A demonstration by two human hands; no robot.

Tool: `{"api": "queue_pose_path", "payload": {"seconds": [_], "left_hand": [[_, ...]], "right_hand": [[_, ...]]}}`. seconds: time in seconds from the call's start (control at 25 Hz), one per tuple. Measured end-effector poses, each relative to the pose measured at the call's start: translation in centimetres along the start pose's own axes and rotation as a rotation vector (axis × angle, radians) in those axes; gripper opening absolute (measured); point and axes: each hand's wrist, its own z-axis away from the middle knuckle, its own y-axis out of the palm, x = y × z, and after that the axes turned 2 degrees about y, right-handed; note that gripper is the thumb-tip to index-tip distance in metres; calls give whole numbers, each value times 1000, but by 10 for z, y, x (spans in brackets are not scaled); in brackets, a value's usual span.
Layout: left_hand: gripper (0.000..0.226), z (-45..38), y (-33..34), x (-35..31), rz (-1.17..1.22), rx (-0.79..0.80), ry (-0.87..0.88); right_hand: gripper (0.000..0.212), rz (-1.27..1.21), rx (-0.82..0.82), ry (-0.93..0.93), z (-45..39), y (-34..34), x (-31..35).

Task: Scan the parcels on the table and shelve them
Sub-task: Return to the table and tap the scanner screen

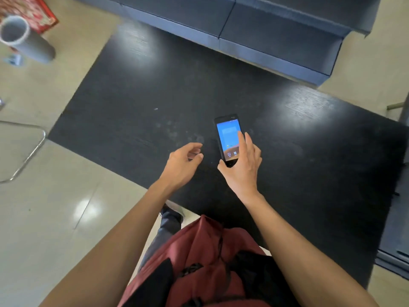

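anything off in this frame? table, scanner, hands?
One oddity: no parcels show on the black table, though the task is scanning them. The right hand grips the handheld scanner, its screen lit; the left hand hovers empty. Nothing spilled or damaged.

I see a black handheld scanner (228, 139) with a lit blue screen, lying flat near the middle of the dark table (137, 103).

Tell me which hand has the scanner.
The right hand grips the black handheld scanner with its screen lit; the left hand holds nothing, fingers loosely curled.
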Motion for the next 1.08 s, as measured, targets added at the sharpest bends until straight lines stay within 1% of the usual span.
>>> {"api": "queue_pose_path", "payload": {"seconds": [0.12, 0.32, 0.44, 0.52, 0.6, 0.8, 1.08], "left_hand": [[31, 0, -56, 33, 56, -74, 12], [31, -3, -148, 91, 82, -109, 6], [31, -2, -194, 123, 102, -119, -2], [32, -2, -218, 142, 87, -118, -4], [31, -5, -238, 156, 82, -108, -7], [29, -23, -270, 173, 88, -101, -15], [40, -61, -322, 172, 66, -114, -123]], "right_hand": [[95, 33, 8, -86, -1, 30, 52], [94, 86, 21, -149, 8, 72, 139], [81, 144, 57, -164, 5, 97, 181], [70, 178, 61, -242, 1, 113, 205], [65, 184, 55, -283, -1, 129, 223], [65, 152, 71, -276, -9, 160, 248], [65, 106, 129, -219, -65, 196, 274]]}}
